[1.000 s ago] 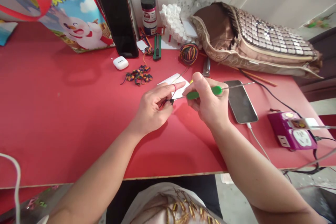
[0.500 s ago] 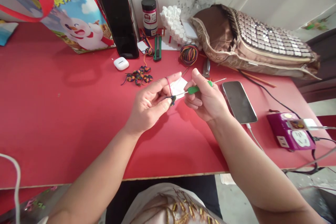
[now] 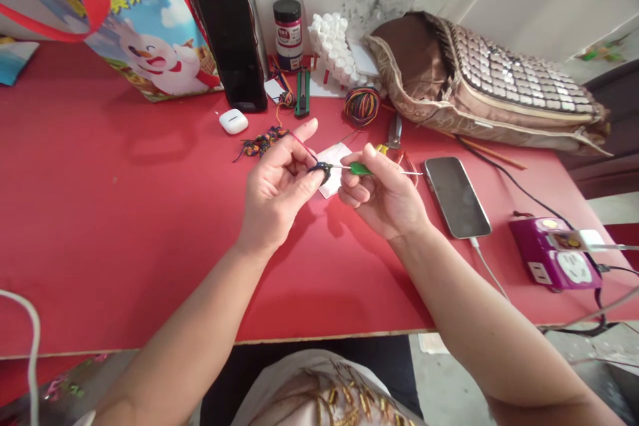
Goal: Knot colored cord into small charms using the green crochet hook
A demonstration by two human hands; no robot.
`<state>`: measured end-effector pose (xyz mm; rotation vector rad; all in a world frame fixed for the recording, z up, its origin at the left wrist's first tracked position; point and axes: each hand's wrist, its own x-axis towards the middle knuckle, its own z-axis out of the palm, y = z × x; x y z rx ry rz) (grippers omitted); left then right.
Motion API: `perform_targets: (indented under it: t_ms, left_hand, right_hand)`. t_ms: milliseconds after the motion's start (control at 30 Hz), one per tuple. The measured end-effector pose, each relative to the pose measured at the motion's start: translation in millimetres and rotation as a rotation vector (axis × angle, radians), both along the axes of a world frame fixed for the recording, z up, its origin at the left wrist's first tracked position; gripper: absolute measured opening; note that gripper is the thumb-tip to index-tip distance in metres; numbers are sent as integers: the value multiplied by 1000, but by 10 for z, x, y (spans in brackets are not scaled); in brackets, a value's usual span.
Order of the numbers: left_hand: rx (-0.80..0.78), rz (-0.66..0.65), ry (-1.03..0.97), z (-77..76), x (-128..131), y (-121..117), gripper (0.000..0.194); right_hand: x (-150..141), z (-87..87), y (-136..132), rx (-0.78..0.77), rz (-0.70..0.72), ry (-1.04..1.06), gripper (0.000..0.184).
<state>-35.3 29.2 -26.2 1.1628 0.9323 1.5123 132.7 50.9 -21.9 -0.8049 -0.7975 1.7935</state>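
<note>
Between its thumb and fingers, my left hand [image 3: 277, 190] pinches a small dark multicoloured piece of crochet [image 3: 322, 170]. A reddish strand of yarn [image 3: 302, 146] runs from it over my left index finger, which points up. My right hand [image 3: 387, 196] grips a crochet hook [image 3: 359, 168] by its green handle; its thin metal end reaches into the crochet piece. The hook's other metal tip sticks out to the right of the hand. Beneath the hands lies a white paper [image 3: 330, 185]. A finished-looking multicoloured crochet piece [image 3: 264, 141] rests behind my left hand, partly covered by it.
Behind the hands are a yarn ball [image 3: 362, 106], a green box cutter [image 3: 302, 93], pliers [image 3: 394, 133], a white earbud case [image 3: 233, 121] and a jar [image 3: 288, 35]. A phone [image 3: 457, 198] and a purple power strip [image 3: 554, 253] lie right. A colourful bag [image 3: 164, 60] stands back left.
Both hands have shifted slightly left. The hook has levelled out, and my left index finger has tilted up, slanting the yarn strand. The pliers' handles now show more.
</note>
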Motion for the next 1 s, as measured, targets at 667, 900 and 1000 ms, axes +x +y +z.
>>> perform_targets:
  t_ms: [667,900,1000]
  left_hand:
    - [25,37,-87,-54,28,-5,53]
    - [-86,17,-240,-32,49,19,49]
    - [-149,-5,-348,3,59,6,50]
  right_hand:
    - [42,-158,-99,590,-219,-260,21]
    - [12,-182,-164,572,-183,-220,17]
    - [-56,-155,-203,548,-178,-188,19]
